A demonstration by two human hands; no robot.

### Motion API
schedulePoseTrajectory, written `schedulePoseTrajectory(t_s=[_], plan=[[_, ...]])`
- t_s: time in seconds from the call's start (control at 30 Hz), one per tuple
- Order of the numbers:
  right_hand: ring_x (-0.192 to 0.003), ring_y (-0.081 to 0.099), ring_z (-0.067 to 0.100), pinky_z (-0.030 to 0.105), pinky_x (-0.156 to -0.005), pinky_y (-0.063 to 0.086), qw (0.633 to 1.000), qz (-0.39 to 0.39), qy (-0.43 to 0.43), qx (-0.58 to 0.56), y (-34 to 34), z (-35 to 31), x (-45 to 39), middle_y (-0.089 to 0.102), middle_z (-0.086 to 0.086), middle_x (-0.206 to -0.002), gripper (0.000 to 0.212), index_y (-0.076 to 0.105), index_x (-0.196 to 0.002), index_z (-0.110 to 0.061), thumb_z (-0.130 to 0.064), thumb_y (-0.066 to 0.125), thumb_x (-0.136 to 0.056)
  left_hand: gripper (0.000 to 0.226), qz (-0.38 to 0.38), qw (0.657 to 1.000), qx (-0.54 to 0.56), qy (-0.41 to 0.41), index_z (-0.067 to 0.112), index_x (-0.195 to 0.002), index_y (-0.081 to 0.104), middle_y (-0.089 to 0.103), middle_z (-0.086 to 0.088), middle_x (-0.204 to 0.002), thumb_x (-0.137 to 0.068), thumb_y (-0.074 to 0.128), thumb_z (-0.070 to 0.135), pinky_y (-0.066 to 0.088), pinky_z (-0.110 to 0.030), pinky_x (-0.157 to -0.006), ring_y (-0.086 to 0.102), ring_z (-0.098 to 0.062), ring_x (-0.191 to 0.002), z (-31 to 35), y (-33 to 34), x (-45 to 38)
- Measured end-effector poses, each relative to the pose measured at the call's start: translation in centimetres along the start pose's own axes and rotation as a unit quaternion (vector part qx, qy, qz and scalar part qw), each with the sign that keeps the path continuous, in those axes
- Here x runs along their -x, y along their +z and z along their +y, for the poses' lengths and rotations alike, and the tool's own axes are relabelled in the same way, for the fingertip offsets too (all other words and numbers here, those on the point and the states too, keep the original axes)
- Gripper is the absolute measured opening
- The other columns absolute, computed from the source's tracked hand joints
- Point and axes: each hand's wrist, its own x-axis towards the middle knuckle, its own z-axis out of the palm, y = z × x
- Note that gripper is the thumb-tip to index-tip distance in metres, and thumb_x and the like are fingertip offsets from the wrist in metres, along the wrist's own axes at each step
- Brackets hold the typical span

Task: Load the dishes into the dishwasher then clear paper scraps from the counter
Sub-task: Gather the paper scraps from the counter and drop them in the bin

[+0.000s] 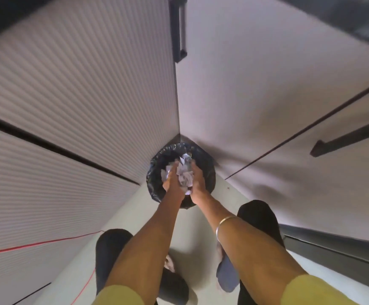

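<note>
A round bin with a black liner (157, 172) stands on the floor in the corner where two cabinet fronts meet. Both my arms reach down over its mouth. My left hand (172, 180) and my right hand (196, 179) are cupped side by side, with a bundle of white paper scraps (184, 175) pressed between them just above the bin. A few scraps show at the fingertips, over the bin's opening. The inside of the bin is mostly hidden by my hands.
Ribbed white cabinet fronts (69, 95) rise on the left, smooth ones (267, 95) on the right with dark bar handles (180, 29). My legs and feet (225, 271) stand on the pale floor. A red cord (36, 245) runs along the lower left.
</note>
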Motion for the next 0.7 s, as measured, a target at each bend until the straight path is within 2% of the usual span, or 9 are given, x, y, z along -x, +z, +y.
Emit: schedulePoseTrajectory(t_s=[0.07, 0.13, 0.2, 0.27, 0.33, 0.43, 0.5, 0.6, 0.7], plan=[[-0.107, 0.068, 0.028, 0.039, -0.083, 0.057, 0.999, -0.015, 0.029, -0.021, 0.0, -0.4, 0.1, 0.068, 0.011, -0.121, 0.066, 0.064, -0.126, -0.016, -0.067, 0.052, -0.085, 0.067, -0.033, 0.999, -0.001, 0.000, 0.021, -0.110, 0.068, 0.070, 0.001, -0.105, -0.058, 0.080, 0.061, 0.052, -0.040, -0.095, 0.067, -0.019, -0.097, -0.8, -0.1, -3.3], [-0.096, 0.070, 0.022, 0.032, -0.072, 0.058, 0.996, -0.038, 0.051, -0.060, 0.2, -0.8, 0.8, 0.073, 0.006, -0.110, 0.059, 0.069, -0.115, -0.018, -0.065, 0.041, -0.093, 0.089, -0.045, 0.997, -0.069, 0.011, 0.030, -0.125, 0.061, 0.063, 0.001, -0.124, -0.048, 0.067, 0.075, 0.048, -0.044, -0.099, 0.060, -0.022, -0.113, -1.0, -0.4, -4.1], [-0.098, 0.070, 0.026, 0.041, -0.091, 0.055, 0.993, -0.040, 0.072, -0.088, 0.0, -1.0, 1.5, 0.074, 0.008, -0.107, 0.060, 0.071, -0.109, -0.019, -0.062, 0.032, -0.096, 0.077, -0.033, 0.998, -0.031, -0.043, 0.021, -0.119, 0.064, 0.065, -0.004, -0.117, -0.061, 0.065, 0.072, 0.049, -0.042, -0.093, 0.062, -0.027, -0.107, -0.7, -0.9, -3.7], [-0.113, 0.064, 0.034, 0.051, -0.105, 0.045, 0.990, -0.047, 0.084, -0.099, -0.1, -1.3, 2.7, 0.067, 0.016, -0.123, 0.068, 0.066, -0.122, -0.016, -0.068, 0.033, -0.092, 0.080, -0.043, 0.995, 0.017, -0.093, 0.018, -0.120, 0.064, 0.065, -0.008, -0.120, -0.062, 0.060, 0.073, 0.045, -0.044, -0.098, 0.060, -0.032, -0.110, -0.1, -1.4, -3.0], [-0.113, 0.062, 0.036, 0.050, -0.104, 0.046, 0.991, -0.025, 0.103, -0.084, -0.2, -1.6, 4.2, 0.066, 0.019, -0.123, 0.073, 0.065, -0.122, -0.013, -0.070, 0.032, -0.091, 0.080, -0.057, 0.994, 0.033, -0.085, 0.019, -0.117, 0.067, 0.065, -0.014, -0.123, -0.063, 0.053, 0.075, 0.045, -0.049, -0.100, 0.059, -0.037, -0.112, 0.5, -1.5, -1.5], [-0.112, 0.059, 0.033, 0.041, -0.094, 0.047, 0.991, -0.007, 0.129, -0.043, -0.5, -3.5, 8.0, 0.064, 0.015, -0.110, 0.059, 0.062, -0.109, -0.009, -0.060, 0.033, -0.098, 0.067, -0.066, 0.994, 0.026, -0.081, 0.008, -0.103, 0.064, 0.062, -0.021, -0.106, -0.083, 0.041, 0.067, 0.041, -0.048, -0.100, 0.056, -0.038, -0.105, 2.6, -1.7, 5.5], [-0.130, 0.047, 0.034, 0.039, -0.098, 0.042, 0.988, 0.015, 0.147, -0.051, -0.6, -5.1, 10.7, 0.053, 0.017, -0.131, 0.061, 0.052, -0.130, -0.008, -0.058, 0.035, -0.099, 0.063, -0.080, 0.993, 0.022, -0.083, 0.007, -0.098, 0.068, 0.066, -0.023, -0.101, -0.086, 0.040, 0.062, 0.043, -0.045, -0.099, 0.059, -0.037, -0.101, 3.5, -1.9, 8.7], [-0.142, 0.032, 0.033, 0.041, -0.113, 0.030, 0.988, 0.020, 0.146, -0.041, 0.2, -7.9, 15.6, 0.036, 0.017, -0.152, 0.072, 0.038, -0.146, -0.004, -0.059, 0.034, -0.099, 0.063, -0.090, 0.994, -0.038, -0.040, 0.012, -0.115, 0.069, 0.068, -0.015, -0.117, -0.083, 0.041, 0.058, 0.044, -0.039, -0.105, 0.065, -0.030, -0.099, 4.9, -2.8, 13.5], [-0.143, 0.030, 0.027, 0.044, -0.116, 0.026, 0.991, 0.006, 0.132, 0.025, 1.2, -11.3, 20.9, 0.036, 0.009, -0.153, 0.059, 0.039, -0.146, -0.011, -0.047, 0.039, -0.100, 0.057, -0.049, 0.986, -0.160, -0.005, 0.014, -0.130, 0.057, 0.061, -0.008, -0.131, -0.091, 0.038, 0.052, 0.050, -0.036, -0.091, 0.063, -0.028, -0.105, 5.8, -3.4, 16.4]])
